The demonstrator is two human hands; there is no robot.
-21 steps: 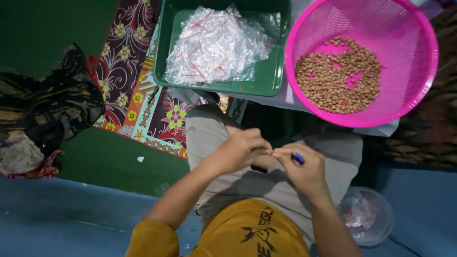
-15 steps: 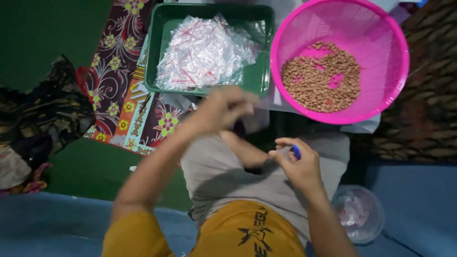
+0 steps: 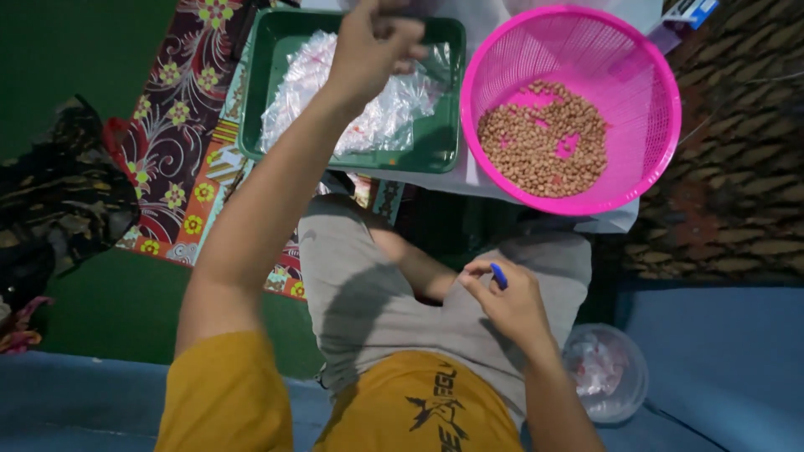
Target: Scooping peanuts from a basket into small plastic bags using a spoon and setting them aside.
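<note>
We look down on a dark green floor [image 3: 109, 310], with a blue cushioned seat edge [image 3: 720, 351] running along the bottom and right of the view. A floral mat [image 3: 180, 167] in maroon, yellow and teal lies over the floor at the left, and a heap of dark patterned cloth [image 3: 59, 201] sits beside it at the far left. To the right we see a brown woven mat [image 3: 737, 192].

Ahead of our knees a green plastic tray [image 3: 440, 146] holds a pile of clear plastic bags [image 3: 352, 109]. Just beside it on the right, a pink mesh basket [image 3: 645, 92] holds a layer of brown peanuts [image 3: 544, 146]; both rest on a pale sheet [image 3: 494, 180].

Our left hand [image 3: 373, 50] is raised over the tray, fingers closed around something we cannot make out. Our right hand [image 3: 507, 301] rests over our grey-trousered lap, fingers pinching a small blue object [image 3: 499, 275]. A clear round container [image 3: 605, 372] with small bits inside sits on the seat near our right forearm.
</note>
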